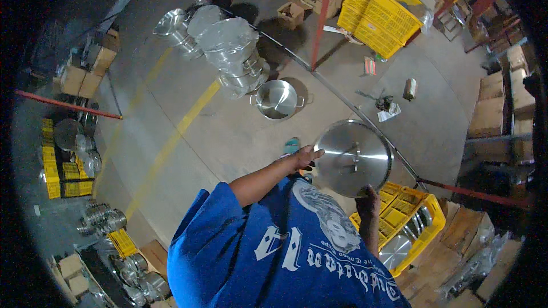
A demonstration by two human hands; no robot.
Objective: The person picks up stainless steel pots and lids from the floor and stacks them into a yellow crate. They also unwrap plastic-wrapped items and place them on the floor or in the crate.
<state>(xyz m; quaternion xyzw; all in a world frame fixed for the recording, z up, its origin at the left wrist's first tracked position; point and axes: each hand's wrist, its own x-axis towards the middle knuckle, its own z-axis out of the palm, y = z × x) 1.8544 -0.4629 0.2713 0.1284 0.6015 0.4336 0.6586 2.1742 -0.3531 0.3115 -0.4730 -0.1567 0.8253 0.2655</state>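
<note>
A large round stainless-steel pot lid (pixel 337 168) with a bar handle across its top is held out in front of my body. Closed on its left rim is my left hand (pixel 305 158). My right hand (pixel 369 198) grips the near right edge, its fingers partly hidden beneath the lid. Farther off, an open steel pot (pixel 276 100) with two side handles stands upright on the floor, apart from both hands. Beside my right forearm, a yellow plastic crate (pixel 435 229) contains several shiny round lids (pixel 395 250).
Plastic-wrapped stacked pots (pixel 231 45) stand beyond the open pot. Dark metal rails and a red post (pixel 323 17) cross the space ahead. Yellow baskets (pixel 377 17) are at the far right, cardboard boxes (pixel 490 100) along the right side. More steel pots (pixel 103 218) sit at the left.
</note>
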